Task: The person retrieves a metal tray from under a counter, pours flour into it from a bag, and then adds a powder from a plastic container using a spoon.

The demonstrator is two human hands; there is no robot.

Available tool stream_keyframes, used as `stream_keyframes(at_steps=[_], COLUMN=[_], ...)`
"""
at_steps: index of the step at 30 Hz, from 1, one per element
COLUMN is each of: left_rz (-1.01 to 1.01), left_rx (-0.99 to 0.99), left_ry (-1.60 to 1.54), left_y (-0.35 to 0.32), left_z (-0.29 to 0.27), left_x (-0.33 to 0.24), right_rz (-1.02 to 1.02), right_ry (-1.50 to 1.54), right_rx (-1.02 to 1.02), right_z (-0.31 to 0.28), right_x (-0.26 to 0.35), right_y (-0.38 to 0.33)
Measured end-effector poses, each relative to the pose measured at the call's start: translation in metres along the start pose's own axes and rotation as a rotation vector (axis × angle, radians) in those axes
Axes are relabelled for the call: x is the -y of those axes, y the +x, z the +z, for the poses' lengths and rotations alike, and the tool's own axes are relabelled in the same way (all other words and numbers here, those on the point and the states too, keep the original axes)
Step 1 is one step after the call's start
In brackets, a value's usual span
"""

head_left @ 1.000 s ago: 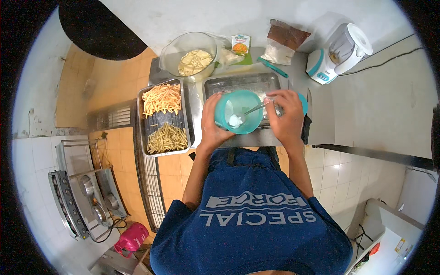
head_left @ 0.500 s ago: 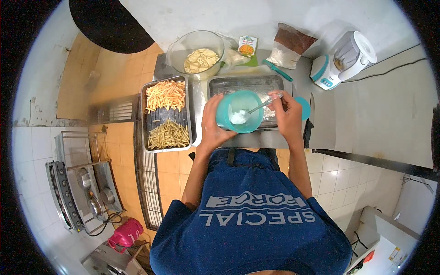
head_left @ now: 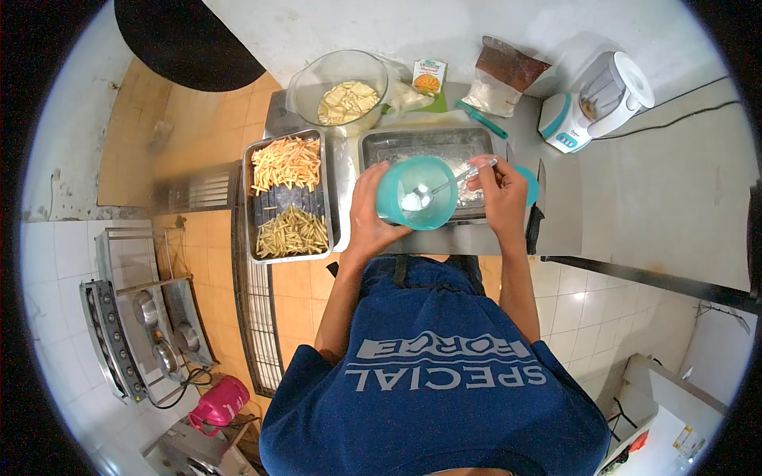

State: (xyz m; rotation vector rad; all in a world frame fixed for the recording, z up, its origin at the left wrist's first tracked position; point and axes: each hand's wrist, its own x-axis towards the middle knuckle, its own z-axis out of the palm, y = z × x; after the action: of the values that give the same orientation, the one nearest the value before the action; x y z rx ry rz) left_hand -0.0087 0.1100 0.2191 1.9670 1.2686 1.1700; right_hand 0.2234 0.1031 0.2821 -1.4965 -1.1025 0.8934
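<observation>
My left hand (head_left: 370, 214) is wrapped round the side of a teal plastic tub (head_left: 439, 208), which is tilted so its inside shows. White powder (head_left: 413, 201) lies at the bottom of it. The fingers of my right hand (head_left: 506, 203) pinch the handle of a spoon (head_left: 462, 180), whose bowl end reaches into the powder. Behind the tub is a dark metal tray (head_left: 381, 143) dusted with white powder. A round teal lid (head_left: 528, 186) shows partly behind my right hand.
Left stands a metal tray (head_left: 325, 155) of orange and greenish strips. Behind are a glass bowl (head_left: 300, 99) with pale pieces, a small packet (head_left: 429, 77), a teal-handled tool (head_left: 482, 120), a bag of white powder (head_left: 496, 87) and a blender (head_left: 591, 103). A black-handled knife (head_left: 535, 222) lies right.
The spoon's bowl has shifted slightly within the powder, and its handle has swung a little up and right with my right hand. My left hand and the tub have barely moved.
</observation>
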Motion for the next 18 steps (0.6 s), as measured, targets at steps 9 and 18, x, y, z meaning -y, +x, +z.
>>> stream_keyframes(at_steps=[9, 18], left_rz=[-0.016, -0.031], left_rx=[0.011, 0.011], left_ry=[0.001, -0.021], left_y=[0.0014, 0.0038], left_z=[0.0014, 0.0010], left_x=[0.0032, 0.0012], right_rz=[0.007, 0.015], right_ry=[0.057, 0.041], right_rx=[-0.034, -0.032], right_z=[-0.0033, -0.0016], right_x=[-0.0033, 0.0018], right_y=[0.0044, 0.0055])
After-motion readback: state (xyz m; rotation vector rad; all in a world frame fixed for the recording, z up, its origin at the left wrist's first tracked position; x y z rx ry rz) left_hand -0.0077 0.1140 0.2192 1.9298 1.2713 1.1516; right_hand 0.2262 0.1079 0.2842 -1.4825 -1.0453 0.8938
